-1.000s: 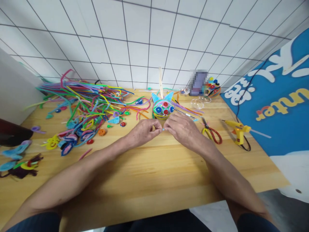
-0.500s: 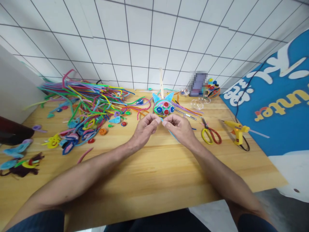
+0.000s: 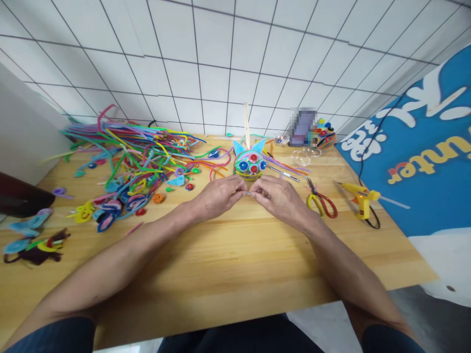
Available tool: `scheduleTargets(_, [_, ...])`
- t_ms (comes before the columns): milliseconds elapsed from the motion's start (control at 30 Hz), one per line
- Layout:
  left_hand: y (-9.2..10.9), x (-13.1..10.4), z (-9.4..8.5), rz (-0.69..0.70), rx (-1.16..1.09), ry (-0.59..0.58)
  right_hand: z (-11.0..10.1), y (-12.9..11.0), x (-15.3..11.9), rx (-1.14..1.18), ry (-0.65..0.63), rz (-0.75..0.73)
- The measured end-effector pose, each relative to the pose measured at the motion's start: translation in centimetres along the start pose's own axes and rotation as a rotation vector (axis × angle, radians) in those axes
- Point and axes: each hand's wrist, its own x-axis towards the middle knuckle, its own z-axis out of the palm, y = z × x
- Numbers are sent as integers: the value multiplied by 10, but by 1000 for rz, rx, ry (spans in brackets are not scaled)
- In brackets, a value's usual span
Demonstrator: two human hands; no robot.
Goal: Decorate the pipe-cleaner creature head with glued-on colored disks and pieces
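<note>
My left hand (image 3: 225, 195) and my right hand (image 3: 274, 196) meet near the middle of the table, fingertips pinched close together. Between them a short bit of light blue pipe cleaner (image 3: 248, 193) shows; the rest of it is hidden by the fingers. Just beyond the hands stands a round pipe-cleaner ornament (image 3: 250, 164) with red and blue coiled discs and two light blue pointed pieces on top. A pale flat stick (image 3: 246, 125) rises behind it.
Loose pipe cleaners (image 3: 136, 147) heap up at the left. Red-and-yellow scissors (image 3: 322, 201) and a yellow glue gun (image 3: 362, 198) lie to the right. Clear plastic domes (image 3: 300, 158) and a blurred phone-like object (image 3: 302, 127) stand at the back right. A dark brown pipe-cleaner figure (image 3: 39, 250) lies far left.
Both hands have moved slightly toward me and turned so their backs face up more. The blue strand that trailed below my right hand no longer shows.
</note>
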Motion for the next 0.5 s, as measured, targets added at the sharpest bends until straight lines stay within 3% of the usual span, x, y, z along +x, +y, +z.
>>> scheduleTargets(133, [3,2,3,-76,-229,99,6,-2,3,170,89,140])
scheduleTargets(267, [7,2,18,-238,-628,260,17,-5,6,427,165,276])
scheduleTargets(367, [5,3,25,-348,-865,272,22,-5,8,519,166,322])
scheduleTargets(433, [2,4,21,-330,-839,224,21,-3,8,487,156,322])
scheduleTargets(500, [0,6,10,-239,-673,173,19,0,8,421,125,290])
